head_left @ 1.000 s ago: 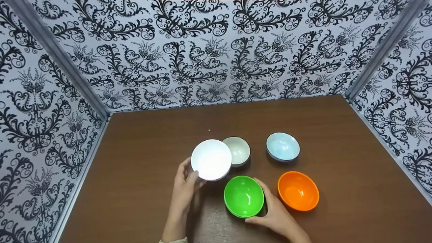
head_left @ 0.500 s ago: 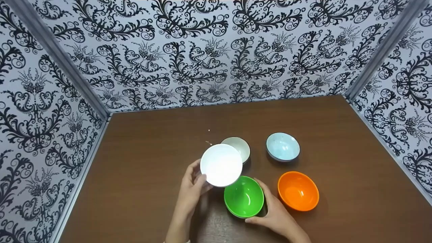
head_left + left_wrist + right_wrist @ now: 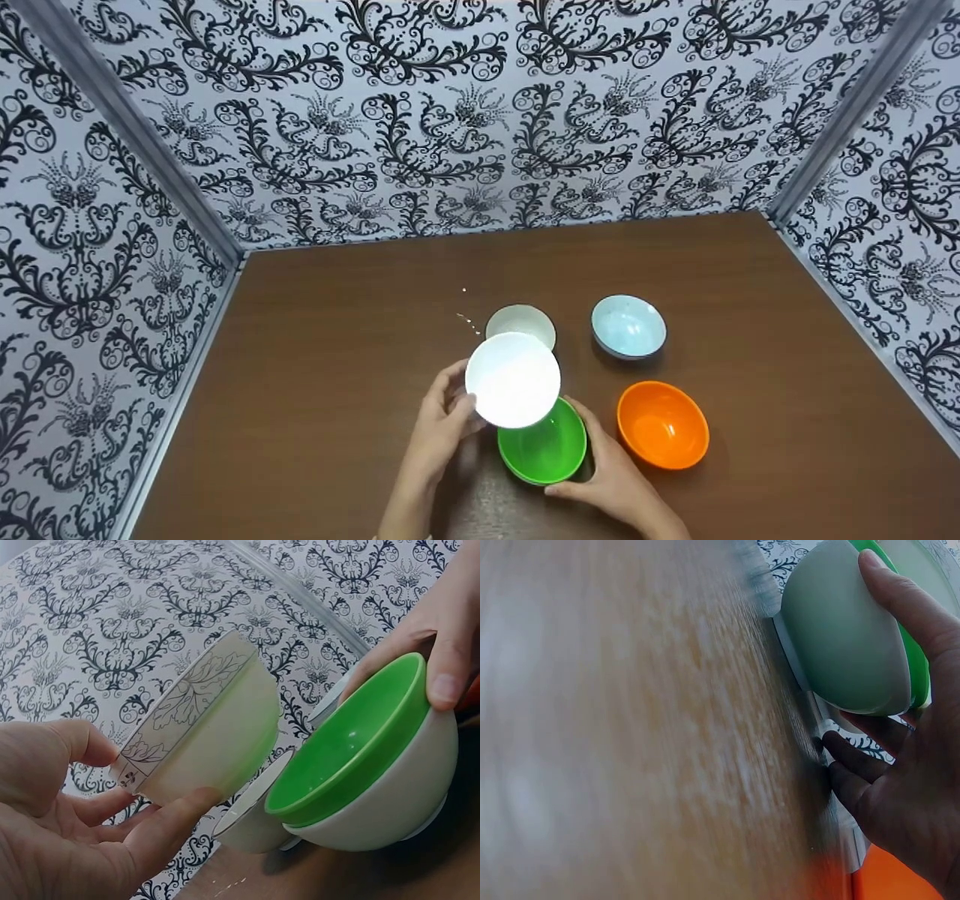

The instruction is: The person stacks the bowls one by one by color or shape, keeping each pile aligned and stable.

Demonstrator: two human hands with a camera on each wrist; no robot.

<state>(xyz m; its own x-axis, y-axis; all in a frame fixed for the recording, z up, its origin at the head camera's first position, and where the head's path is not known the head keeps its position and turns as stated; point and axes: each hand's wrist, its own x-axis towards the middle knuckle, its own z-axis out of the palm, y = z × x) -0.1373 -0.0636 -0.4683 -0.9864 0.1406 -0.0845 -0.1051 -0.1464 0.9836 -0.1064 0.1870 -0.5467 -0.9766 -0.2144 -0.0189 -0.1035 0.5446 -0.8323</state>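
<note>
My left hand (image 3: 442, 424) holds a white bowl (image 3: 513, 380) in the air, thumb at its rim and fingers under its side. The left wrist view shows this bowl tilted, with a leafy line pattern round its outside. Below and to its right, a green bowl (image 3: 544, 454) sits nested in a white bowl (image 3: 397, 802) on the table. My right hand (image 3: 604, 469) grips this nested pair from the right, thumb at the near side and fingers round the far side. In the head view the raised bowl overlaps the green one's far rim.
Behind the raised bowl stands a cream bowl (image 3: 521, 321), partly hidden. A pale blue bowl (image 3: 628, 327) stands at the back right, and an orange bowl (image 3: 663, 425) is just right of my right hand. Several small bright specks (image 3: 470, 322) show on the brown table (image 3: 330, 390). Patterned walls enclose it.
My left hand has carried the white bowl to the right and nearer, from beside the green bowl to over its far rim. My right hand has stayed put.
</note>
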